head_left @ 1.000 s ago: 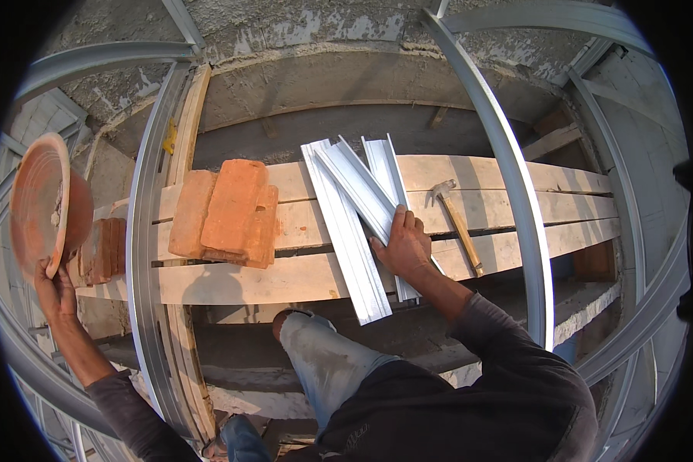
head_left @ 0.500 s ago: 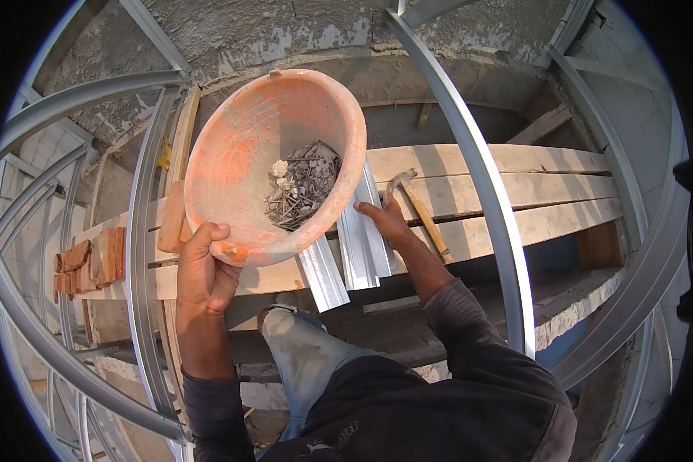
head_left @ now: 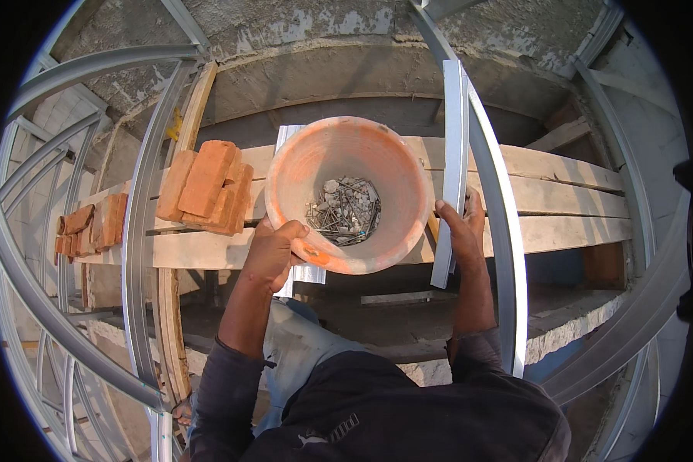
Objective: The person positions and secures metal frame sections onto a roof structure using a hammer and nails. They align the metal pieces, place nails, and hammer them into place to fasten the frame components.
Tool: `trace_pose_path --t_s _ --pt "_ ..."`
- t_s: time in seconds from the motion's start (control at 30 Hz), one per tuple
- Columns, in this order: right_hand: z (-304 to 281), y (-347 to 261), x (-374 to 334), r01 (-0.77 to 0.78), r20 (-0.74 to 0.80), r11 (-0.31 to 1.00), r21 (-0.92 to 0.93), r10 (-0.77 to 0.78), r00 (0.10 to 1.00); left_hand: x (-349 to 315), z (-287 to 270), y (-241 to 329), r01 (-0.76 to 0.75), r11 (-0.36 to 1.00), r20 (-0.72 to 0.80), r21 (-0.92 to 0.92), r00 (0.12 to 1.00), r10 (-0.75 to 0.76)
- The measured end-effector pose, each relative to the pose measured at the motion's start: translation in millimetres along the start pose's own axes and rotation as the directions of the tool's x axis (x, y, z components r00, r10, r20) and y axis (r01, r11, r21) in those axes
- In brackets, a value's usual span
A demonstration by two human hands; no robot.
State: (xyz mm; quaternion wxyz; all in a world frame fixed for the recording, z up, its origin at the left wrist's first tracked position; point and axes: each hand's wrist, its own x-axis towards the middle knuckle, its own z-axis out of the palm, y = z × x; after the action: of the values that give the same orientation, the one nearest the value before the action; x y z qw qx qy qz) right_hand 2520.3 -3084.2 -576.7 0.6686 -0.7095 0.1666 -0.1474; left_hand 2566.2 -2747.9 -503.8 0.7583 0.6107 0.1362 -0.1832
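Left hand (head_left: pixel 273 258) pinches the orange plastic basin (head_left: pixel 346 192) rim; loose nails (head_left: pixel 345 212) make it bottom-heavy. Right hand (head_left: pixel 460 231) grips a light, stiff metal channel (head_left: pixel 450 169) mid-length.

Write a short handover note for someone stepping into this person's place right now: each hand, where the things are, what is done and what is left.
Left hand: grips the near rim of the orange bowl, held up over the planks; nails lie in its bottom.
Right hand: closed on a metal strip, held upright, its lower end below the hand.
Around: bricks stacked on the planks to the left; more strips lie on the planks under the bowl.
Done: bowl and one strip are lifted off the planks.
Left: both are in the hands, not yet set anywhere; the other strips lie untouched.
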Motion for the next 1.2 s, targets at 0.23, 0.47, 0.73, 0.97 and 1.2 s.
trace_pose_path --t_s 0.23,0.47,0.73,0.97,1.2 --pt "-22 -92 -6 0.226 0.054 0.957 -0.180 -0.220 0.974 44 13 -47 -0.075 0.974 0.016 0.214 0.997 0.073" --pt "42 -132 -6 0.403 0.283 0.915 -0.007 -0.384 0.879 3 21 32 -0.525 0.792 0.032 0.311 0.839 0.543" --pt "114 -131 22 0.534 0.771 0.834 0.137 -0.428 0.471 -35 -9 106 -0.553 0.776 0.186 -0.302 0.764 0.617" --pt "137 -18 68 0.823 0.867 0.303 -0.480 0.305 0.394 -134 -161 52 -0.645 0.760 -0.285 0.079 0.716 0.637" --pt "142 15 75 0.868 0.906 0.314 -0.386 0.309 0.291 -192 -243 -34 -0.506 0.832 -0.607 0.229 0.594 0.528"
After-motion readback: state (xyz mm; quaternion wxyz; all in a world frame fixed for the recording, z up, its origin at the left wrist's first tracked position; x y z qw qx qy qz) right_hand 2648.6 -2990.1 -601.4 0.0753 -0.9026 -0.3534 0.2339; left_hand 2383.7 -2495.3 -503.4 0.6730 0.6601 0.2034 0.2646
